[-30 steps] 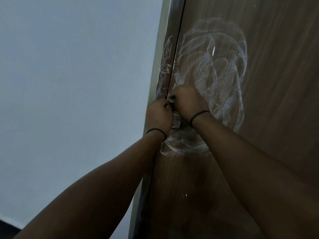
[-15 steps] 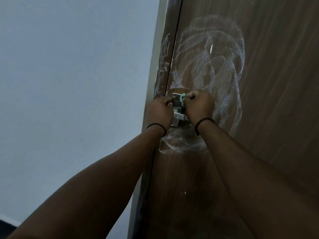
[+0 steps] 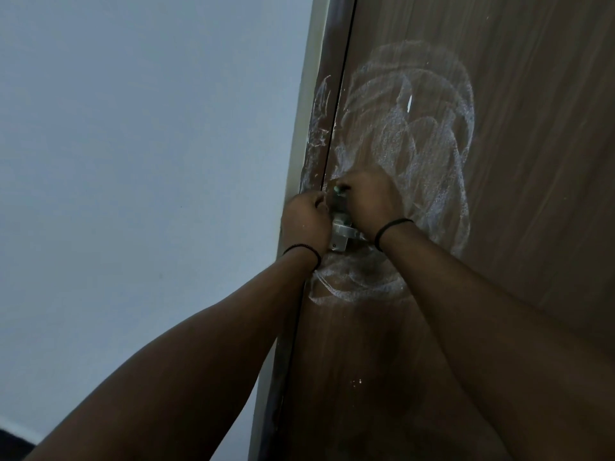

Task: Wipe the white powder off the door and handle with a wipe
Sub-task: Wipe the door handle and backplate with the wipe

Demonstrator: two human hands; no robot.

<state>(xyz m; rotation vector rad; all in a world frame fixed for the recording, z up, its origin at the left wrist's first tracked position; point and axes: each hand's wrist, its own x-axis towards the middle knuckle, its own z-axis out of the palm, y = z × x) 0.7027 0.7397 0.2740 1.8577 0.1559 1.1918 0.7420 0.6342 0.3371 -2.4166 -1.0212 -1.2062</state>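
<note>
A brown wooden door (image 3: pixel 519 134) carries broad swirls of white powder (image 3: pixel 429 138) above and below its metal handle (image 3: pixel 342 232). More powder streaks the door frame (image 3: pixel 317 134). My right hand (image 3: pixel 369 201) is closed on a small pale green wipe (image 3: pixel 338 189), pressing it at the top of the handle plate. My left hand (image 3: pixel 306 222) is curled against the door's edge, just left of the plate; whether it grips anything is hidden. The handle's lever runs under my right wrist.
A plain pale wall (image 3: pixel 149 194) fills the left side. A few white specks (image 3: pixel 357 381) dot the lower door. Both of my forearms reach up from the bottom of the view.
My right hand slid right off the handle plate, uncovering it, then came back a little left with the wipe. My left hand stayed at the door's edge.
</note>
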